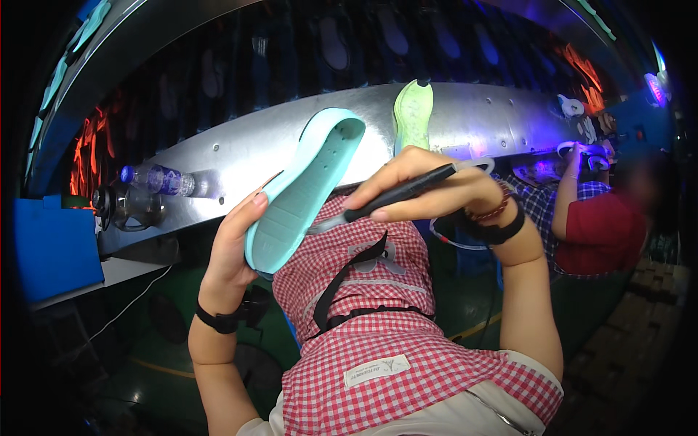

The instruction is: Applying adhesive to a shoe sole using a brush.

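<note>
My left hand grips a turquoise shoe sole by its edge, near the lower end. The sole is tilted, and its hollow inner side with a raised rim shows. In my right hand is a black-handled brush, held like a pen. A clear tube runs from the back of its handle. The brush's pale tip is close to the sole's right edge; I cannot tell whether they touch. A yellow-green shoe sole stands beyond my right hand on the metal bench.
A clear bottle with a blue cap and a glass jug are at the bench's left, near a blue box. Behind the bench, a dark rack carries several soles. A co-worker in a red top works at the right.
</note>
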Demonstrator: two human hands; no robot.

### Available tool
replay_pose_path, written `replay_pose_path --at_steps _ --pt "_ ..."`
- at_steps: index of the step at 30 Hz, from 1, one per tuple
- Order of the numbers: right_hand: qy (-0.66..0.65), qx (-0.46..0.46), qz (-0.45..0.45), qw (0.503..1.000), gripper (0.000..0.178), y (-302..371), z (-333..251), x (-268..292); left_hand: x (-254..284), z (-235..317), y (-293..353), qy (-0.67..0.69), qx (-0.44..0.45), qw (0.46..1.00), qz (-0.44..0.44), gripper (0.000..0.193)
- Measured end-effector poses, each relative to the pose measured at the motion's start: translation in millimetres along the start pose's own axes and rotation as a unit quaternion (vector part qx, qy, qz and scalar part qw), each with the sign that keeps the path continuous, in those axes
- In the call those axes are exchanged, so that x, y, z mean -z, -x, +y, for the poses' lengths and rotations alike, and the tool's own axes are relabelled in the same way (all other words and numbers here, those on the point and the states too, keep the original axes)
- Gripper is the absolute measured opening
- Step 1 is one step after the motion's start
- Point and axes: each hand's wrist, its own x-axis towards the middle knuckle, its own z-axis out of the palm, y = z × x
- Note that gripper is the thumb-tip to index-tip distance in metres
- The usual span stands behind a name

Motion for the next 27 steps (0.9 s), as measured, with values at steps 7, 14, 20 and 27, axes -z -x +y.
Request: replay_pose_path --at_steps 7,14,20,27 --pt "-0.092 -0.021 0.180 0.979 0.016 -23 2 -34 -12 -12 -13 -0.013 -0.017 1.000 0.017 0.050" --pt "-0.206 -0.069 0.206 0.954 0.014 -36 9 -38 -8 -22 -16 0.008 -0.048 0.998 0.030 0.049" --pt "-0.228 -0.087 0.234 0.941 0.015 -39 7 -37 -12 -22 -16 -0.035 -0.079 0.994 0.063 0.048" --pt "-0.214 -0.095 0.245 0.941 0.014 -45 8 -39 -13 -24 -17 -0.076 -0.093 0.991 0.063 0.046"
